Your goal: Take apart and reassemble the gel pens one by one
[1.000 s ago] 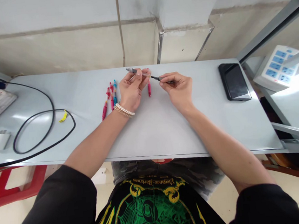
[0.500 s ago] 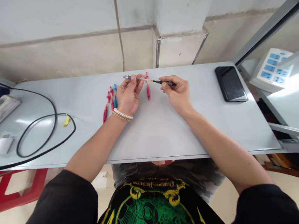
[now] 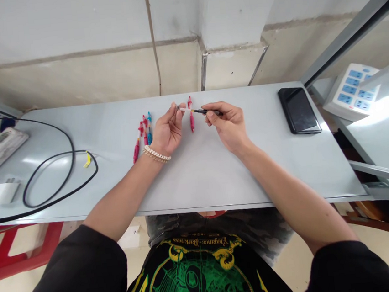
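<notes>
Between thumb and fingers, my left hand [image 3: 168,131] pinches the clear upper pen barrel [image 3: 178,107], seen nearly end-on. My right hand [image 3: 227,123] grips the black lower pen barrel [image 3: 199,111], its fingers closed round it. A thin pale refill [image 3: 186,110] sticks out of the black part and reaches to the clear part at my left fingers; whether it has entered the clear part I cannot tell. Under the refill, a pink pen [image 3: 192,123] lies on the table. Left of my left hand are more pens: a blue pen [image 3: 149,133] and two pink pens [image 3: 136,150].
On the grey table [image 3: 205,181], a black phone-like device [image 3: 299,110] lies at the right. A looped black cable [image 3: 58,201], a white charger plug [image 3: 2,193] and a power strip [image 3: 4,148] are at the left. Beyond the right edge sits a white multi-socket block [image 3: 350,89].
My left hand has turned the clear barrel from lying sideways to nearly end-on. Both hands have shifted slightly; the right keeps its grip on the black barrel.
</notes>
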Demonstrator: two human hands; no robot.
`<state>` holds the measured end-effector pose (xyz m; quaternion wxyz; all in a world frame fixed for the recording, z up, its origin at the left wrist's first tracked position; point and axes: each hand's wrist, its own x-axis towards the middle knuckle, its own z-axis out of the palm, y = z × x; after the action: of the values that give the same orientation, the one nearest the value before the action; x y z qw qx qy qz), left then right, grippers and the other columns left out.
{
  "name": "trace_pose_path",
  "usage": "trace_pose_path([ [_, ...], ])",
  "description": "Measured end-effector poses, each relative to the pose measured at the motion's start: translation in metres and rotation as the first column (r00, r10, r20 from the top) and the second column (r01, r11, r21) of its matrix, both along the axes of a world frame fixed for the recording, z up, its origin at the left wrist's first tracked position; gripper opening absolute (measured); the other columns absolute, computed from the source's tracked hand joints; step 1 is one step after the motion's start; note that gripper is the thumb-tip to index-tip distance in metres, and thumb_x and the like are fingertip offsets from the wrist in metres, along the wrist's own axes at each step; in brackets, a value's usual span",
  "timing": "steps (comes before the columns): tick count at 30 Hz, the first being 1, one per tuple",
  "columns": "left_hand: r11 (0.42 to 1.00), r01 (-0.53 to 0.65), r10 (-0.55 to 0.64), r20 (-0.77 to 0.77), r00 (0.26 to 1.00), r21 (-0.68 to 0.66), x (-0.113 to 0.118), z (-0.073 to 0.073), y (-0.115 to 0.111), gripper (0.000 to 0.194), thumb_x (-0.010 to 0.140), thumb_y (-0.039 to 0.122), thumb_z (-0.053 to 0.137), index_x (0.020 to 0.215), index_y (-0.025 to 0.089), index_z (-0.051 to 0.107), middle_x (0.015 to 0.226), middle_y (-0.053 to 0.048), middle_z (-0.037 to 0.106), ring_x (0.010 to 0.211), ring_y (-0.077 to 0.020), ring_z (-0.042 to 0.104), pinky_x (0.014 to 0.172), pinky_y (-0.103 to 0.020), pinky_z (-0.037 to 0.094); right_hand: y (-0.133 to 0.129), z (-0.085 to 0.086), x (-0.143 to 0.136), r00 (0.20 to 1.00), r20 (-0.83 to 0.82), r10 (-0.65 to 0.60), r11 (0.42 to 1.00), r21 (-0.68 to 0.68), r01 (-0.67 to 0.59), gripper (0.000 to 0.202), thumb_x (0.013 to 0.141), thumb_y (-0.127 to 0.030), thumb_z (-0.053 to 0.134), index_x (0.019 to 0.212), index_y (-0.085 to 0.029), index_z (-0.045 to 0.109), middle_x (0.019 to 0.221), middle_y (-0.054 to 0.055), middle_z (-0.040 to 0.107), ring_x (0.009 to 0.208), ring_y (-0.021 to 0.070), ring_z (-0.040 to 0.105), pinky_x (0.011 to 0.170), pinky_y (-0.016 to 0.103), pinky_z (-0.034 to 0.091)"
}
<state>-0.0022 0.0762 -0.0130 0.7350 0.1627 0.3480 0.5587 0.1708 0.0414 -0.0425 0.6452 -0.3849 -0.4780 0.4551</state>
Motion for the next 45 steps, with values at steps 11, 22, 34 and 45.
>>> trace_pose_path([
  [11,0.946,-0.010,0.077,-0.194,0.978,0.325,0.011,-0.021,-0.007,0.022,0.106,0.008,0.060,0.087,0.016,0.067,0.091,-0.003,0.081,0.088,-0.0099,0.081,0.100,-0.022,0.062,-0.003,-0.018,-0.012,0.880,0.363,-0.308,0.939,0.262,0.221,0.033,0.102,-0.055,0.066,0.111,-0.024,0.073,0.108,0.007,0.070,0.098,0.0194,0.072,0.086,0.037,0.064],
  [22,0.944,0.056,0.009,-0.195,0.981,0.325,0.012,-0.021,-0.015,0.013,0.101,0.010,0.070,0.091,0.017,0.065,0.099,-0.004,0.083,0.093,-0.0121,0.081,0.104,-0.026,0.061,-0.005,-0.014,-0.008,0.884,0.424,-0.199,0.977,0.159,0.143,0.037,0.105,-0.061,0.057,0.124,-0.029,0.058,0.105,0.004,0.067,0.081,0.0157,0.069,0.075,0.033,0.060],
  [34,0.953,0.029,0.043,-0.228,0.973,0.300,0.012,-0.024,-0.012,0.015,0.098,0.015,0.076,0.091,0.019,0.064,0.095,-0.002,0.081,0.101,-0.0146,0.080,0.105,-0.028,0.059,-0.010,-0.008,-0.007,0.896,0.439,-0.071,0.997,0.053,0.053,0.045,0.101,-0.070,0.058,0.109,-0.026,0.062,0.084,-0.001,0.067,0.061,0.0133,0.062,0.064,0.032,0.052],
  [45,0.938,0.056,0.034,-0.250,0.968,0.343,0.010,-0.021,-0.016,0.015,0.098,0.018,0.077,0.093,0.020,0.064,0.099,-0.004,0.082,0.099,-0.0165,0.081,0.101,-0.028,0.061,-0.012,0.000,-0.002,0.873,0.450,-0.187,0.981,0.132,0.141,0.045,0.098,-0.070,0.064,0.094,-0.025,0.067,0.086,0.001,0.073,0.072,0.0155,0.070,0.067,0.031,0.055],
])
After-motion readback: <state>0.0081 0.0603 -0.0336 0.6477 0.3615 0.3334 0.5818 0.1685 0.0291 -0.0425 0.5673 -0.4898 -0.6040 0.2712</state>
